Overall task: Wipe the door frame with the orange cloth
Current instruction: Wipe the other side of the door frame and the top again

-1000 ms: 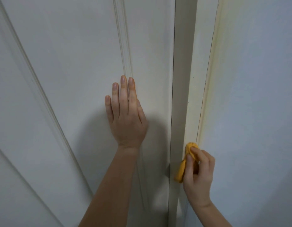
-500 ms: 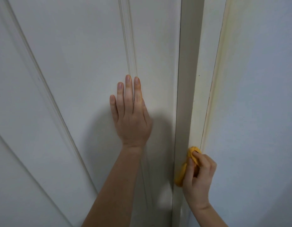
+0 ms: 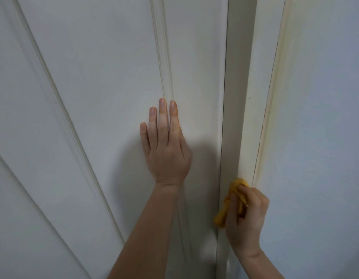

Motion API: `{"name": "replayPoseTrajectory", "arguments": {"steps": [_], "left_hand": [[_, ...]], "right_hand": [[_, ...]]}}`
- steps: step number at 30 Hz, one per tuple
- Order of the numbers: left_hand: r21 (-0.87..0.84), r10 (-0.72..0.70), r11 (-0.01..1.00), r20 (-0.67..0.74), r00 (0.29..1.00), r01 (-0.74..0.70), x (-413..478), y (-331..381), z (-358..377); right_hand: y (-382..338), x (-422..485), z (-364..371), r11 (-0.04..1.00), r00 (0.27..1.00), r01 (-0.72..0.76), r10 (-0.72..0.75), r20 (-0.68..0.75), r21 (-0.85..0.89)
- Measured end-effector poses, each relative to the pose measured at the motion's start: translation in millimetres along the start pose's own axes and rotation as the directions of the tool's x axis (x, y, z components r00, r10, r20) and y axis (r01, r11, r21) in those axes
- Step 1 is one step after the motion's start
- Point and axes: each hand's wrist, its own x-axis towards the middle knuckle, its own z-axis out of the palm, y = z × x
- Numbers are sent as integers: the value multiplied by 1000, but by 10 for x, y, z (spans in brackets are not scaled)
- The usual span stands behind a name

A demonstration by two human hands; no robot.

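The cream door frame (image 3: 249, 109) runs up the right of centre, between the white panelled door (image 3: 106, 81) and the wall. My right hand (image 3: 246, 220) grips the bunched orange cloth (image 3: 224, 210) and holds it against the frame low down, fingers curled round it. Much of the cloth is hidden under those fingers. My left hand (image 3: 166, 148) lies flat on the door, fingers straight and pointing up, just left of the frame.
A pale blue-grey wall (image 3: 319, 117) fills the right side, with a cracked, yellowed seam (image 3: 265, 125) where it meets the frame. Raised mouldings (image 3: 162, 63) run up the door panel.
My right hand has slid the cloth a little way down the frame. The view has shifted slightly, so the frame and both hands sit further right. My left hand stays flat on the door.
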Motion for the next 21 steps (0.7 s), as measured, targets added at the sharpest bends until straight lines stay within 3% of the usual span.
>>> {"name": "replayPoseTrajectory", "arguments": {"steps": [3, 5, 8, 10, 21], "left_hand": [[-7, 3, 1000, -1, 1000, -3, 10, -2, -13], [5, 15, 1000, -2, 1000, -15, 12, -4, -23], [18, 14, 1000, -13, 1000, -14, 10, 7, -21], [23, 9, 1000, -22, 1000, -9, 10, 9, -18], [51, -8, 999, -23, 1000, 9, -10, 11, 6]], "right_hand": [[-185, 376, 127, 985, 985, 172, -172, -26, -11], [-206, 647, 117, 980, 973, 200, -201, -117, -17], [-117, 768, 3, 1000, 966, 13, -11, -258, 5], [-87, 662, -30, 997, 960, -76, 76, -270, 14], [6, -46, -203, 998, 995, -11, 18, 100, -63]]}}
